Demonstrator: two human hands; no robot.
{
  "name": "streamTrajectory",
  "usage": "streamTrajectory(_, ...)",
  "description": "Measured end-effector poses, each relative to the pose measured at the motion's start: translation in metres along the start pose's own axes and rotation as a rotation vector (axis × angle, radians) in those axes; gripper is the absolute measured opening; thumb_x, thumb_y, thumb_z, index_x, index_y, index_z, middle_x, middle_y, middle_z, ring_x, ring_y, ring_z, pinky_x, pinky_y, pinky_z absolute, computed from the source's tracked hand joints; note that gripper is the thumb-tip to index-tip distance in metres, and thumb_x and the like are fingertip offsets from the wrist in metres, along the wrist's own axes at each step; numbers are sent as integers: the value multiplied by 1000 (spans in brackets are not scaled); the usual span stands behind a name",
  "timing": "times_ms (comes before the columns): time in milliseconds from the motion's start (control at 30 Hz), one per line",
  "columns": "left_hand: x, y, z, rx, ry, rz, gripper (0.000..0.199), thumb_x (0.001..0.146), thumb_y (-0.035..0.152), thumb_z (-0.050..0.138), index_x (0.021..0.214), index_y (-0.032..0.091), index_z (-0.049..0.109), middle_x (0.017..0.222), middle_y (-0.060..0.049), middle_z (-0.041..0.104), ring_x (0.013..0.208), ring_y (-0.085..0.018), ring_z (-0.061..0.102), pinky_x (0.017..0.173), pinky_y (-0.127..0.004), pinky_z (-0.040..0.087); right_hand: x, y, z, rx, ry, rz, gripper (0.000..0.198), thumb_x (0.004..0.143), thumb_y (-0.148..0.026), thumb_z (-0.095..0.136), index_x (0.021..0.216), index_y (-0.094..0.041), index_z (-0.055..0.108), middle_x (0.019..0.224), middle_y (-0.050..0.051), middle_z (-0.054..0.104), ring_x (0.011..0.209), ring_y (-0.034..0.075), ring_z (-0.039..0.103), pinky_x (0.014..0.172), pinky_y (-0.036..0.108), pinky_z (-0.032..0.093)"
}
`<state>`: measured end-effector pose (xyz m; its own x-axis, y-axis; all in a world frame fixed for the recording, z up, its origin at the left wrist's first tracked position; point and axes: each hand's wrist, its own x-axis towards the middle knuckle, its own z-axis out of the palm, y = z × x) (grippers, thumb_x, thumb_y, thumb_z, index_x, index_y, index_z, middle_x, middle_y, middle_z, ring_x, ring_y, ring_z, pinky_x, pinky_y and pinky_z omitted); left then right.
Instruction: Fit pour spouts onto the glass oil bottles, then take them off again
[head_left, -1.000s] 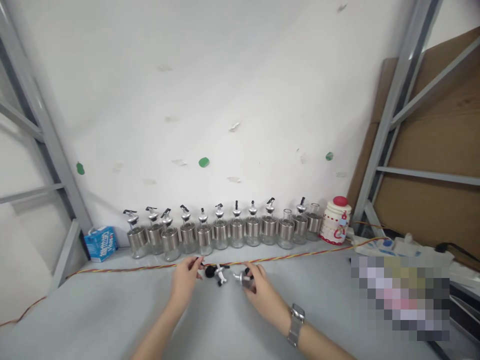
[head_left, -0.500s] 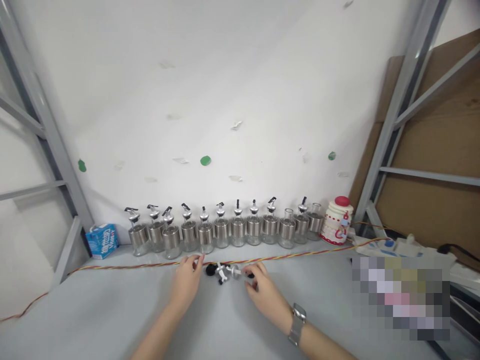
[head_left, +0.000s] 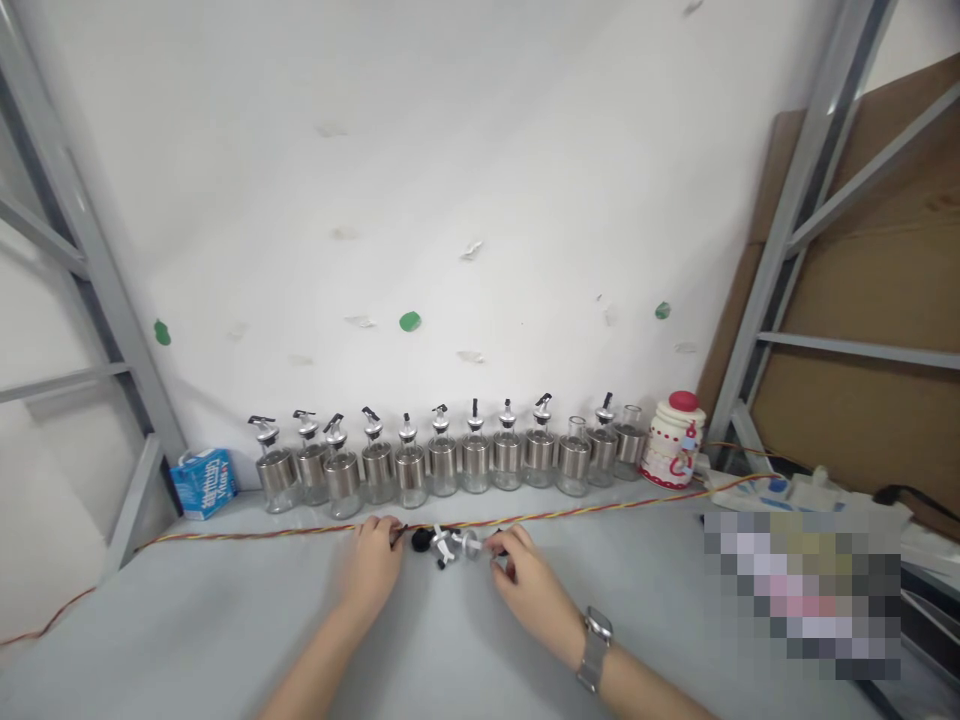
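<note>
A small cluster of loose bottle pour spouts (head_left: 444, 548), with white, silver and black parts, lies on the grey tabletop between my hands. Just left of it, the fingers of my left hand (head_left: 375, 558) are pinched together, and a small dark piece (head_left: 400, 534) sticks out at their tips. What that piece belongs to is mostly hidden. My right hand (head_left: 523, 568) wears a watch (head_left: 598, 622) and has its thumb and fingers closed around the dark end of the rightmost pour spout (head_left: 470, 544), whose round disc points left.
Behind the hands stands a row of several glass-and-steel oil bottles (head_left: 410, 475), two of them without spouts. A red-and-yellow twisted wire (head_left: 285, 532) runs across in front. A blue carton (head_left: 204, 484) is at left; a white-and-red jar (head_left: 673, 440) and a power strip (head_left: 817, 492) are at right.
My left hand's fingers have curled in and pulled back slightly left, with the small dark piece now showing at the tips. My right hand has hardly moved.
</note>
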<state>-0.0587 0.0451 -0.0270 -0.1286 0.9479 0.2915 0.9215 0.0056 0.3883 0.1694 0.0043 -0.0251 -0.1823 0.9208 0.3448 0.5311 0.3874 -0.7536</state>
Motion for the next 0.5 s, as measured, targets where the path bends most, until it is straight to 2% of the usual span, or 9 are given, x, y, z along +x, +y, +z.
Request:
streamTrajectory(333,-5,5,-10,50,-74,44,18,76,17,43,81,20,60,86,-5,61,88,-19,54,76,-26,37,-2,-1,-2,12,-8,-1,24,73,-10,40,86,-21,55,87,2,49,63,13,50,61,25,41)
streamTrajectory(500,2,0,-14,67,-45,43,20,78,19,42,80,20,62,84,-5,61,89,-19,53,77,-27,36,-1,-2,-1,-5,-16,3,24,72,-9,40,86,-22,56,88,2,50,65,13,51,62,24,41)
